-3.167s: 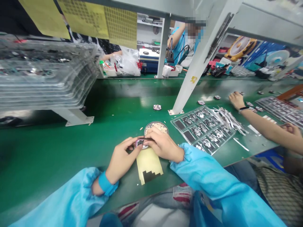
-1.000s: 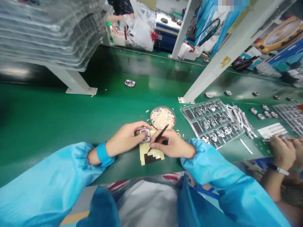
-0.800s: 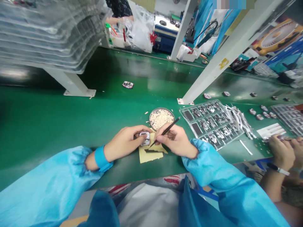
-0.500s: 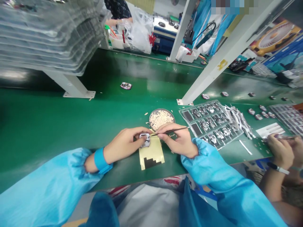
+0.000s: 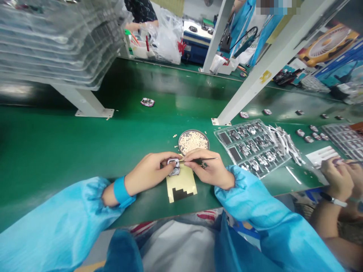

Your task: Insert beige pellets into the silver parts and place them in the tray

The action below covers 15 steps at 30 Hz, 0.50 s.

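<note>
Between the thumb and fingers of my left hand [image 5: 151, 168] is a small watch case [image 5: 173, 170], its open side with white and dark inner parts facing up. My right hand [image 5: 208, 168] pinches a pair of thin dark tweezers [image 5: 205, 159], whose tips point left and reach the case's right edge. Under the case lies a pale yellow sheet [image 5: 184, 185] with black strips stuck along its lower end. Just beyond my right hand stands a round dish [image 5: 194, 141] of tiny beige and dark pieces.
To the right lies a clear compartment tray [image 5: 252, 147] of small parts, with white strips [image 5: 287, 147] beside it. Several more watch cases [image 5: 148, 102] are spread over the green bench. A slanted post [image 5: 249, 79] and stacked trays [image 5: 56, 45] rise behind. A co-worker's hands [image 5: 340, 177] are far right.
My right hand has shifted slightly left, and the tweezers lie flatter, with their tips now over the watch case's edge. My left hand stays almost in place.
</note>
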Tool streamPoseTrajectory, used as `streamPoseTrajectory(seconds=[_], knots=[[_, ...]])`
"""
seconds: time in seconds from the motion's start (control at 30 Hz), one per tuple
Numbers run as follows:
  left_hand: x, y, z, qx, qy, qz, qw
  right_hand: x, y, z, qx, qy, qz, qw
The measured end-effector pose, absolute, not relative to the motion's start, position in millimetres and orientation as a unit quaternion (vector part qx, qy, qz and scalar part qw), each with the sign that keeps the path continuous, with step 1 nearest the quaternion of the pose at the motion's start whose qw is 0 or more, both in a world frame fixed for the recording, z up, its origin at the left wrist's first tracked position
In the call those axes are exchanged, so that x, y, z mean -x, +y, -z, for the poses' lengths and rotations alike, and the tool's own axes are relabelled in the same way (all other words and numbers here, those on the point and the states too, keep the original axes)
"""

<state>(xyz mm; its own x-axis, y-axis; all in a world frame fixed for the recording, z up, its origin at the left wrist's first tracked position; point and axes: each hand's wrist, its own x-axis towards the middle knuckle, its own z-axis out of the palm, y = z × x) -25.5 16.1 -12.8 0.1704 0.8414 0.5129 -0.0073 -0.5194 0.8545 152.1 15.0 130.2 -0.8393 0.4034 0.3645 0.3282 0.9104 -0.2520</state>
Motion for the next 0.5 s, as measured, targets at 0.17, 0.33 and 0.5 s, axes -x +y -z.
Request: streamPoseTrajectory(seconds=[0.17,0.33,0.5], knots=[[27.5,14.1,10.3,-0.659,0.299,-0.574,0.384,-151.3,10.5,-135.5,0.215,-0.943,-0.093,0.235],[26.1,15.6,12.4,-0.643,0.285,-0.581,0.409,-151.0,9.7,-136.8,0.228,-0.943,-0.093,0.223],[24.0,17.5,15.3,-0.641,0.283,-0.576,0.422,-150.7,10.9,-133.2,0.231,-0.945,-0.093,0.214]])
